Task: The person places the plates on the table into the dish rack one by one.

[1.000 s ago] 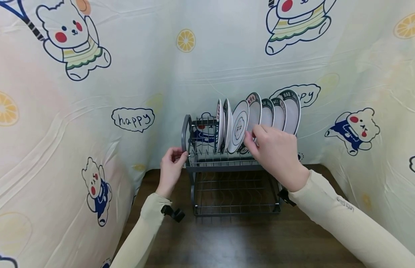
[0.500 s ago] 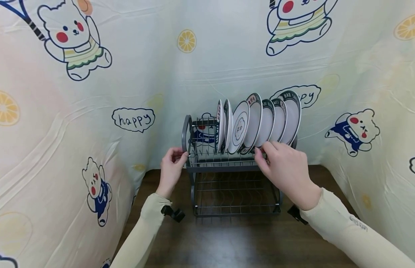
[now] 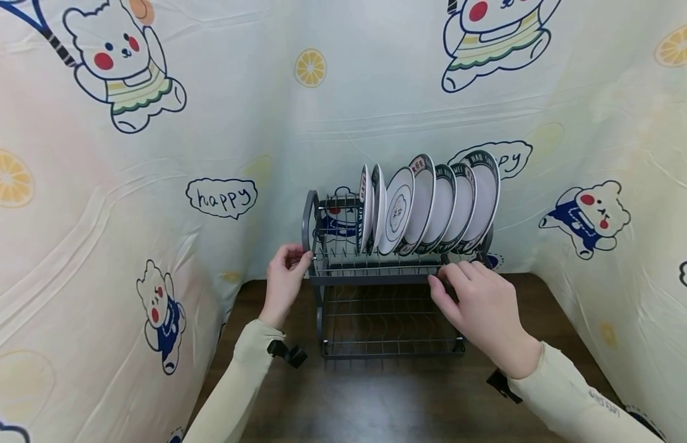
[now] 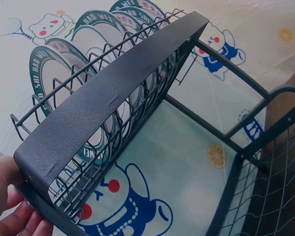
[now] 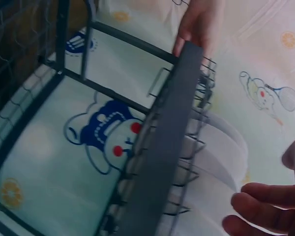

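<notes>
A dark grey two-tier dish rack [image 3: 371,280] stands on the table. Several white plates with dark patterned rims lean upright in its top tier, from a narrow-looking plate [image 3: 365,209] to a large rightmost plate [image 3: 484,197]. My left hand [image 3: 285,280] grips the rack's left end at the upper tier; the left wrist view shows the thumb and fingers around the frame corner. My right hand [image 3: 482,307] hovers by the rack's front right corner, below the plates. In the right wrist view its fingers [image 5: 260,209] are loosely bent, apart from the thumb, and hold nothing.
The rack's lower wire tier [image 3: 393,320] shows no dishes. Brown tabletop [image 3: 388,400] lies in front of it. A cartoon-printed cloth [image 3: 343,111] hangs behind and along both sides, close to the rack.
My right hand has come down and to the right, from in front of the plates to the rack's front right corner, uncovering the right-hand plates. The left hand stays put.
</notes>
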Demonstrator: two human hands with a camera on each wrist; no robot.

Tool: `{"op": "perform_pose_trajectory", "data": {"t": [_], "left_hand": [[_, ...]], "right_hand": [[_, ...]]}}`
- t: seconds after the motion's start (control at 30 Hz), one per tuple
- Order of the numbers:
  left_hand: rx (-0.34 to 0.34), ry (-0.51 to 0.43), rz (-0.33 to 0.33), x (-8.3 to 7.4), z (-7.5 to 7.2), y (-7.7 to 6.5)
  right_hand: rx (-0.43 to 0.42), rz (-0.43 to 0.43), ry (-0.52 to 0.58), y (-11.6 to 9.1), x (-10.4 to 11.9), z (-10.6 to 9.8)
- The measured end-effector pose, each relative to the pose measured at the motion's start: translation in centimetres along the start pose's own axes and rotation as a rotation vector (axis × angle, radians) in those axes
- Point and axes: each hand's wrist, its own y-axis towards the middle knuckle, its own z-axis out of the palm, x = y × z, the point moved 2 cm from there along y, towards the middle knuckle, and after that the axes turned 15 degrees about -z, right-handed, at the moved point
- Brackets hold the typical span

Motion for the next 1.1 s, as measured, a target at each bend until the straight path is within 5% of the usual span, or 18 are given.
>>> {"op": "perform_pose_trajectory", "data": {"t": [0.17, 1.1], "left_hand": [[0.003, -0.012, 0.020, 1.0, 0.0, 0.6], [-0.002, -0.020, 0.066, 1.1, 0.1, 0.7]], "right_hand": [[-0.019, 0.020, 0.051, -2.1, 0.2, 0.5], [0.026, 0.127, 0.083, -11.2, 0.8, 3.7]]}}
